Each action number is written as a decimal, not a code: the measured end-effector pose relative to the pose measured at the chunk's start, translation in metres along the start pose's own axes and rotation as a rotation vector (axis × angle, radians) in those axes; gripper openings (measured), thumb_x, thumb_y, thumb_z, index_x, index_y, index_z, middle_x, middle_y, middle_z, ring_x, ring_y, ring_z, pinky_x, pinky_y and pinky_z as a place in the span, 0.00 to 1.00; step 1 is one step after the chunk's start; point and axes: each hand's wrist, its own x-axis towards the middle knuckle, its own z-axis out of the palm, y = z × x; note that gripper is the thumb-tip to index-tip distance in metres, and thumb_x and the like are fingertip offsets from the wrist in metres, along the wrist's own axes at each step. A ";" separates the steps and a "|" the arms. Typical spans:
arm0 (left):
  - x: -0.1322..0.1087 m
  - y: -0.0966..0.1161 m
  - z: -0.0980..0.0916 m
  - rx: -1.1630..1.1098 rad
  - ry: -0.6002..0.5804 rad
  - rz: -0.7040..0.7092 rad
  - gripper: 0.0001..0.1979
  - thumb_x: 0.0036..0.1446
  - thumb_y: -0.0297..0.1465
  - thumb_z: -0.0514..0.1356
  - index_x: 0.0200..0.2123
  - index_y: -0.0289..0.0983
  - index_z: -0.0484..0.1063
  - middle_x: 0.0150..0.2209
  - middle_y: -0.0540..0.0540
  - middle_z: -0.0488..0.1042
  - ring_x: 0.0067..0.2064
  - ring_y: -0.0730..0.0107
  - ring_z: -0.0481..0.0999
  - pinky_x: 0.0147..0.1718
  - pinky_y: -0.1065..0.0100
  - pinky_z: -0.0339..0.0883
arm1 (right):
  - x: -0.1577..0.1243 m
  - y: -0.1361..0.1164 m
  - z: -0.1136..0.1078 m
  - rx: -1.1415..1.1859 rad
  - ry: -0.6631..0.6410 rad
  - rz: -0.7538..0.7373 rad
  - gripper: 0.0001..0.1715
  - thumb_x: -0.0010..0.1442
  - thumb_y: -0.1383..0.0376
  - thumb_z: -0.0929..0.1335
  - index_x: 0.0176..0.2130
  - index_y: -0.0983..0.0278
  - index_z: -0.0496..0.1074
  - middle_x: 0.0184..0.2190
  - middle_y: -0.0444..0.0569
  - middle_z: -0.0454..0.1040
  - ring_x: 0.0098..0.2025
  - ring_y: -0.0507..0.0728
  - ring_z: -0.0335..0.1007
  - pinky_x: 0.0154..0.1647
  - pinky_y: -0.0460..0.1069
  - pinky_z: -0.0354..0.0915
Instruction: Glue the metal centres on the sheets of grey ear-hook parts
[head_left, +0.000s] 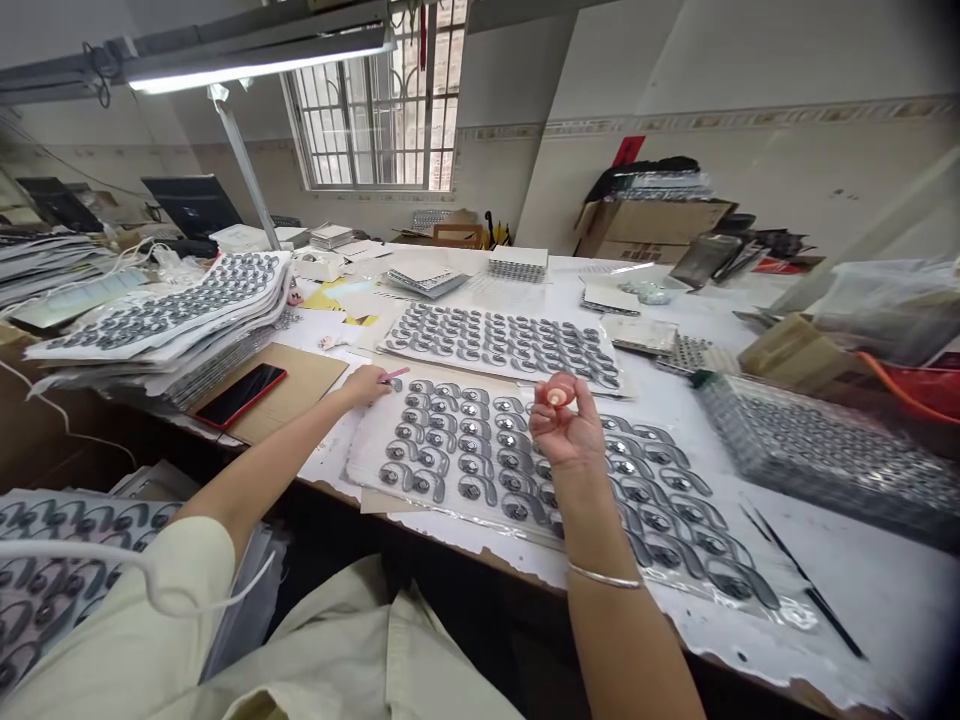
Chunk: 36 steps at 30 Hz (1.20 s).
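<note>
My left hand is closed near the back left corner of a white foam sheet, its fingers on a thin pink stick. A grey hook-shaped part lies right by those fingertips. Raised over the middle of the sheet, my right hand is closed around a round pinkish-orange thing with a pale tip; its exact kind is unclear. Rows of grey ear-hook parts, each with a dark round centre, cover the sheet. My right forearm hides some of them.
Behind lies another sheet of ear-hook parts. A tall stack of filled sheets and a red-edged phone are at left. To the right are black tweezers and a plastic-wrapped stack. A lamp hangs overhead.
</note>
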 end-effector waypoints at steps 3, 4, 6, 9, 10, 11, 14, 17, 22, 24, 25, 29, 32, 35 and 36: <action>0.000 0.001 -0.003 0.003 0.021 0.041 0.17 0.62 0.36 0.57 0.51 0.34 0.66 0.50 0.41 0.69 0.47 0.62 0.72 0.45 0.56 0.70 | -0.002 -0.001 0.001 -0.014 -0.008 -0.006 0.22 0.56 0.48 0.65 0.30 0.64 0.68 0.23 0.44 0.72 0.14 0.43 0.57 0.11 0.38 0.58; -0.001 0.002 -0.004 -0.003 0.028 0.056 0.17 0.62 0.36 0.57 0.51 0.34 0.66 0.50 0.41 0.69 0.48 0.62 0.72 0.46 0.56 0.70 | -0.003 -0.001 0.001 -0.021 -0.015 -0.009 0.22 0.56 0.48 0.66 0.30 0.64 0.68 0.23 0.43 0.72 0.14 0.42 0.57 0.11 0.38 0.58; -0.003 0.004 -0.003 -0.023 0.029 0.075 0.17 0.62 0.36 0.57 0.51 0.34 0.66 0.50 0.41 0.69 0.47 0.62 0.72 0.45 0.56 0.70 | -0.003 -0.002 0.002 -0.031 -0.021 -0.016 0.22 0.56 0.48 0.65 0.29 0.64 0.68 0.23 0.43 0.72 0.14 0.42 0.57 0.11 0.38 0.58; -0.006 0.010 0.000 -0.072 0.021 0.063 0.16 0.62 0.36 0.57 0.50 0.34 0.66 0.49 0.42 0.69 0.47 0.62 0.72 0.45 0.56 0.70 | -0.003 -0.003 0.002 -0.037 -0.011 -0.025 0.23 0.57 0.47 0.65 0.28 0.64 0.67 0.22 0.42 0.70 0.14 0.42 0.57 0.12 0.37 0.57; -0.008 0.012 0.000 -0.097 0.031 0.049 0.16 0.62 0.36 0.57 0.50 0.34 0.66 0.49 0.42 0.69 0.47 0.62 0.72 0.45 0.56 0.70 | -0.002 -0.003 0.001 -0.039 -0.003 -0.028 0.23 0.56 0.47 0.65 0.28 0.64 0.67 0.21 0.42 0.70 0.14 0.42 0.57 0.12 0.37 0.57; -0.011 0.013 0.000 -0.127 0.051 0.028 0.16 0.62 0.36 0.57 0.51 0.34 0.66 0.50 0.41 0.69 0.48 0.62 0.72 0.46 0.56 0.70 | -0.002 -0.003 0.001 -0.040 0.006 -0.030 0.23 0.56 0.47 0.65 0.28 0.64 0.67 0.21 0.42 0.70 0.14 0.42 0.57 0.12 0.37 0.57; -0.027 0.010 -0.004 -0.239 0.144 -0.089 0.17 0.62 0.37 0.57 0.51 0.34 0.66 0.49 0.42 0.69 0.47 0.62 0.72 0.45 0.56 0.70 | 0.000 -0.001 0.001 -0.040 0.027 -0.028 0.23 0.56 0.47 0.66 0.28 0.64 0.67 0.21 0.42 0.70 0.14 0.42 0.57 0.11 0.38 0.57; -0.057 -0.001 -0.008 -0.371 0.171 -0.246 0.16 0.63 0.39 0.55 0.45 0.32 0.69 0.40 0.44 0.72 0.37 0.69 0.74 0.36 0.64 0.72 | 0.000 -0.001 -0.001 -0.020 0.039 -0.024 0.23 0.56 0.47 0.66 0.28 0.64 0.67 0.21 0.41 0.70 0.14 0.42 0.57 0.12 0.38 0.58; -0.107 -0.015 -0.003 -0.622 0.047 -0.355 0.13 0.59 0.38 0.57 0.36 0.32 0.70 0.32 0.45 0.76 0.14 0.85 0.52 0.14 0.74 0.48 | -0.001 -0.002 0.000 0.015 0.052 -0.019 0.22 0.56 0.48 0.65 0.28 0.65 0.67 0.21 0.41 0.71 0.14 0.42 0.57 0.12 0.37 0.58; -0.116 -0.016 0.000 -0.704 0.011 -0.372 0.13 0.58 0.38 0.58 0.35 0.33 0.70 0.34 0.43 0.76 0.13 0.86 0.48 0.13 0.74 0.43 | -0.002 -0.002 0.002 0.019 0.070 -0.014 0.23 0.58 0.47 0.63 0.29 0.65 0.67 0.21 0.42 0.71 0.14 0.42 0.56 0.12 0.37 0.57; -0.118 -0.016 0.001 -0.735 0.000 -0.376 0.13 0.57 0.38 0.58 0.35 0.33 0.70 0.35 0.43 0.77 0.13 0.86 0.47 0.13 0.74 0.42 | -0.002 -0.001 0.003 0.019 0.081 -0.009 0.24 0.59 0.47 0.62 0.29 0.65 0.67 0.21 0.42 0.71 0.14 0.42 0.56 0.12 0.37 0.57; -0.119 -0.017 0.004 -0.793 -0.015 -0.368 0.14 0.55 0.39 0.60 0.36 0.33 0.70 0.36 0.41 0.77 0.13 0.86 0.47 0.12 0.75 0.41 | -0.003 -0.003 0.003 0.001 0.054 0.009 0.24 0.58 0.47 0.63 0.29 0.64 0.67 0.22 0.42 0.72 0.14 0.42 0.56 0.12 0.37 0.57; -0.123 -0.016 0.008 -0.792 -0.025 -0.326 0.14 0.56 0.39 0.58 0.36 0.33 0.71 0.35 0.41 0.77 0.13 0.87 0.46 0.11 0.75 0.41 | -0.005 -0.009 0.001 0.002 -0.013 -0.001 0.23 0.56 0.47 0.66 0.30 0.64 0.67 0.23 0.42 0.73 0.14 0.42 0.56 0.12 0.37 0.58; -0.133 -0.010 0.014 -0.749 -0.008 -0.225 0.15 0.57 0.41 0.57 0.32 0.33 0.72 0.32 0.42 0.77 0.12 0.87 0.46 0.11 0.75 0.42 | -0.010 -0.015 0.003 0.010 -0.038 -0.031 0.24 0.55 0.46 0.66 0.32 0.64 0.68 0.24 0.43 0.73 0.14 0.41 0.56 0.12 0.36 0.57; -0.136 -0.008 0.015 -0.725 0.016 -0.176 0.16 0.56 0.41 0.58 0.31 0.33 0.73 0.30 0.43 0.76 0.12 0.87 0.46 0.11 0.75 0.43 | -0.012 -0.016 0.005 0.012 -0.033 -0.041 0.24 0.56 0.45 0.65 0.32 0.64 0.68 0.24 0.43 0.74 0.14 0.41 0.55 0.12 0.36 0.56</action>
